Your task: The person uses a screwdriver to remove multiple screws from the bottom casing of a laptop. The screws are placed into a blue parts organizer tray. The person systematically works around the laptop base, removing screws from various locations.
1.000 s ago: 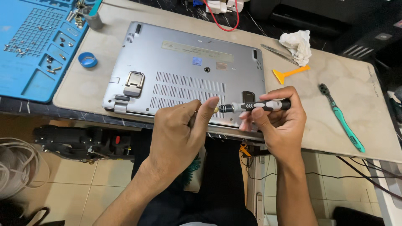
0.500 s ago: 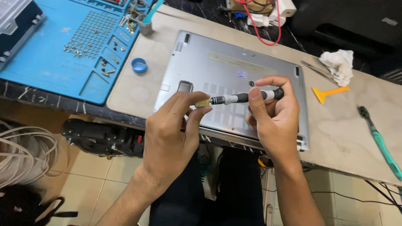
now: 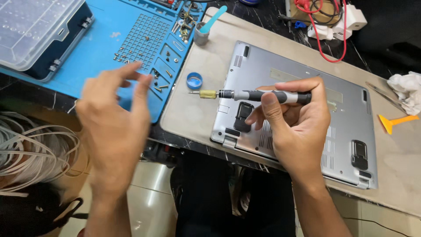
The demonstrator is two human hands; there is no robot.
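My right hand (image 3: 294, 125) grips a black and grey precision screwdriver (image 3: 263, 95) and holds it level above a silver laptop (image 3: 302, 74) that lies bottom up. The screwdriver's yellow collar and thin tip point left, past the laptop's edge. My left hand (image 3: 115, 118) is blurred, with its fingers apart. It hovers over the near right corner of a blue work mat (image 3: 105, 48), close to several loose screws (image 3: 160, 81) in the mat's compartments. I see nothing in the left hand.
A small blue cap (image 3: 194, 80) lies between mat and laptop. A clear plastic box (image 3: 35, 30) rests on the mat's far left. A grey cup (image 3: 201, 36) holds a teal tool. A yellow pry tool (image 3: 397, 120), white cloth (image 3: 405, 90), red cables (image 3: 326, 30) and coiled white cords (image 3: 30, 153) surround the table.
My left hand has let go of the screwdriver's tip and swung left toward the blue mat. My right hand still holds the screwdriver, and the view has shifted left.
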